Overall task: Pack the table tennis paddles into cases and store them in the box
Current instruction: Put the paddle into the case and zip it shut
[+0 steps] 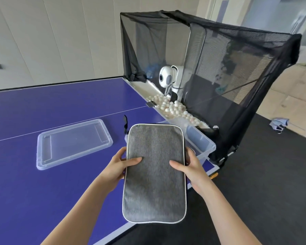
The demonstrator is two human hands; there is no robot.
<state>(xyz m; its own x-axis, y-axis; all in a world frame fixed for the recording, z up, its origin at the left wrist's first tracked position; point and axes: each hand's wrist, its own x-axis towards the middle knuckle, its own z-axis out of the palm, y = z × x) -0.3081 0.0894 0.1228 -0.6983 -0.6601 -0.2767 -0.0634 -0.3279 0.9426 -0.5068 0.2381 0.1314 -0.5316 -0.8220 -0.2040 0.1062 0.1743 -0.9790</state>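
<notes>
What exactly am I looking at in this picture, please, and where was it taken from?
This single picture comes from a camera worn on a person's head, looking forward and down. There is no robot arm: the left hand and right hand are bare. Together they hold a grey case by its long sides, thumbs on top, above the near edge of a blue table. On the table lies a clear lid. Beyond the case stands an open clear box, partly hidden. At the table's far end a black net surrounds a white ball machine and a trough of white balls. No paddle is visible.
</notes>
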